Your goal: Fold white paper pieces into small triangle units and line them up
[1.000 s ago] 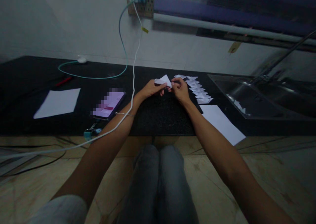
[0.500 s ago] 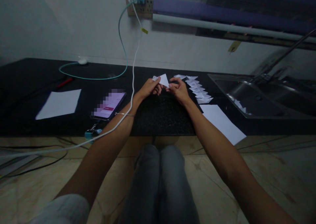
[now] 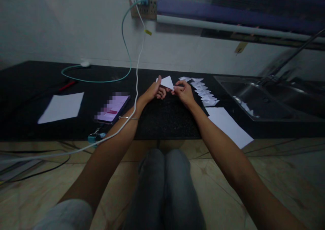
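Note:
A small white folded paper [image 3: 167, 82], roughly triangular, is held just above the black counter between both hands. My left hand [image 3: 154, 90] holds its left end, thumb upright at the edge and fingers curled beneath. At the lower right corner, my right hand [image 3: 185, 92] pinches the paper between thumb and fingertips. Just right of that hand lies a row of several folded paper boats [image 3: 203, 91], overlapping one another. The underside of the held paper is hidden by my fingers.
White sheets lie at the right [image 3: 227, 125] and at the left [image 3: 62, 107]. A phone [image 3: 114, 108] rests by my left forearm, and a white cable [image 3: 137, 74] crosses over that arm. A steel sink [image 3: 254, 91] with folded paper inside is at the right.
My left thumb has lifted from the paper's face to its left edge, so more of the folded paper shows. The right hand keeps its pinch almost unmoved.

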`<action>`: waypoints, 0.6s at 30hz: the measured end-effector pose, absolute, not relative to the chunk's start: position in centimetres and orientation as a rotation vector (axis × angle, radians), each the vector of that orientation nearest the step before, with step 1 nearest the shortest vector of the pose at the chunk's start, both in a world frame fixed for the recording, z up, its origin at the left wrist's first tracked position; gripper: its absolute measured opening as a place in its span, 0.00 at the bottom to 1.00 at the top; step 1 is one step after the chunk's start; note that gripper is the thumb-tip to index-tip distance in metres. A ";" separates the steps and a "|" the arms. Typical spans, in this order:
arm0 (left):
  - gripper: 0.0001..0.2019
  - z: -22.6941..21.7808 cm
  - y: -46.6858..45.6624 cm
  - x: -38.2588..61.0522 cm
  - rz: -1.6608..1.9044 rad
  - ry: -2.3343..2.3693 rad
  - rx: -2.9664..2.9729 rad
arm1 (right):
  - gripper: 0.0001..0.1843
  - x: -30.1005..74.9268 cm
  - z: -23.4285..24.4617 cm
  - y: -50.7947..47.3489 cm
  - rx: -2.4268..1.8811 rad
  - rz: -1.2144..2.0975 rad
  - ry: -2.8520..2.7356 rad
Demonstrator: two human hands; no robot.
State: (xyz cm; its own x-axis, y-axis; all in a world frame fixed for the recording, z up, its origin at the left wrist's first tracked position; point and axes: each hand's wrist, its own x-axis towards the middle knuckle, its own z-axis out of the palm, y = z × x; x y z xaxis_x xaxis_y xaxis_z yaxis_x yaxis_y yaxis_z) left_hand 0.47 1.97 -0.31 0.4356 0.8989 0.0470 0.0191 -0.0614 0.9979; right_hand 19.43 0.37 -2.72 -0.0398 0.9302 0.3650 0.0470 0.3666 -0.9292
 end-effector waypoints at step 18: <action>0.13 -0.1 1.8 -0.7 1.070 0.786 1.232 | 0.26 19.1 -2.9 -0.3 -0.966 0.810 -1.569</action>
State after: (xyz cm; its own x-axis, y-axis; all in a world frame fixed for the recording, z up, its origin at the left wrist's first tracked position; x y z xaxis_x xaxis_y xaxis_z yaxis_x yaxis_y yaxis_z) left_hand -0.71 1.76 -0.07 0.3348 0.9392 0.0763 -0.2087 -0.0051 0.9780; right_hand 19.12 -0.31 -2.91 -0.0985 0.8981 0.4285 0.1702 0.4395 -0.8820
